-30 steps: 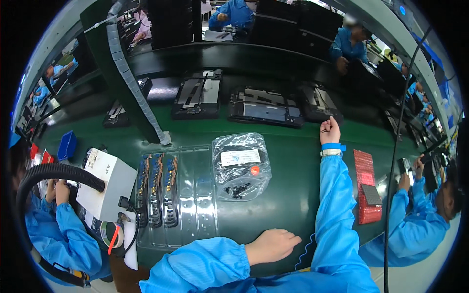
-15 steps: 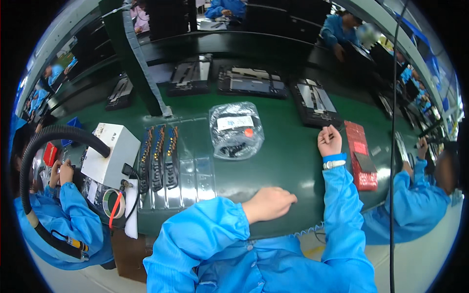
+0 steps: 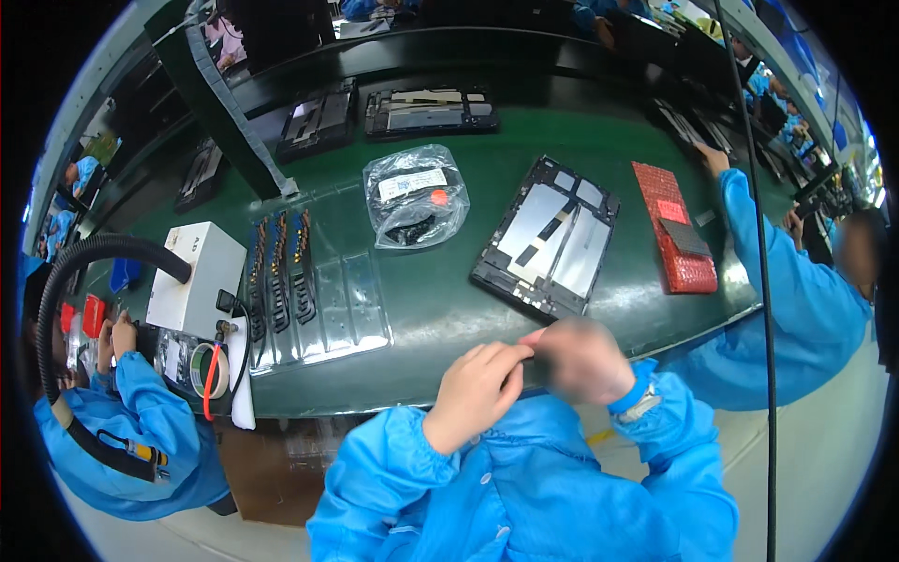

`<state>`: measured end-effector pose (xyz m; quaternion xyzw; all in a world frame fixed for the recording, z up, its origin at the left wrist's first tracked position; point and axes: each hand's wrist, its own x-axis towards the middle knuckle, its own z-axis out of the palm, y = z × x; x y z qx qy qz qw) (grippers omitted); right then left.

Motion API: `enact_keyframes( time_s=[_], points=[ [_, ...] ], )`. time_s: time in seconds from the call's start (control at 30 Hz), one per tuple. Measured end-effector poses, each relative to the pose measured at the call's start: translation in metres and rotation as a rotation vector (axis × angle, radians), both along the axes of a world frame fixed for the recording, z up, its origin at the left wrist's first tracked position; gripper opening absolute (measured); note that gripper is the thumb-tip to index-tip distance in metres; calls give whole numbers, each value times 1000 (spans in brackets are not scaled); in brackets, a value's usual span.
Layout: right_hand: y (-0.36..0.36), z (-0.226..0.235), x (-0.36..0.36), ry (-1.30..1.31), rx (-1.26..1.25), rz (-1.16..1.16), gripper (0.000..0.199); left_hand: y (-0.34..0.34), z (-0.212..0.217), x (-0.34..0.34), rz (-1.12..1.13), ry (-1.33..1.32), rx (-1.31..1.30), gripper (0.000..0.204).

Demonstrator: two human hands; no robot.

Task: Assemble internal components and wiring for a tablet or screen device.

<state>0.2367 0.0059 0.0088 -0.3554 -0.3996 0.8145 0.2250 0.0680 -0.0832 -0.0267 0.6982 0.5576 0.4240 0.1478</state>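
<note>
My left hand (image 3: 479,389) is closed just past the table's near edge, thumb and fingertips pinched together. My right hand (image 3: 585,361) meets it there, but its fingers are blurred. Something small and dark shows between the two hands, too unclear to name. Right in front of them lies a black tablet body (image 3: 552,242) without its cover, turned at an angle. Silver battery panels and dark ribbon cables show inside it. Neither hand touches it.
A clear bag (image 3: 415,199) of dark parts lies left of the tablet. Further left are trays of small cable parts (image 3: 279,276) and a white box (image 3: 195,281) with a black hose. Red bubble wrap (image 3: 676,225) lies right. More tablets (image 3: 431,110) stand behind. Co-workers sit either side.
The tablet has come nearer from the back right and now lies before me. My right hand has drawn back to my left hand. The person at right has reached forward.
</note>
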Motion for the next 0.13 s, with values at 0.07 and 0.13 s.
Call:
enact_keyframes(
  time_s=[0.07,0.13],
  points=[
    [26,7,-4,-342,746,-111,24,-9,4,3,62,-84,-13,14],
    [99,-3,-2,-370,947,-276,25,-6,2,13,108,-136,-6,12]
  ],
)
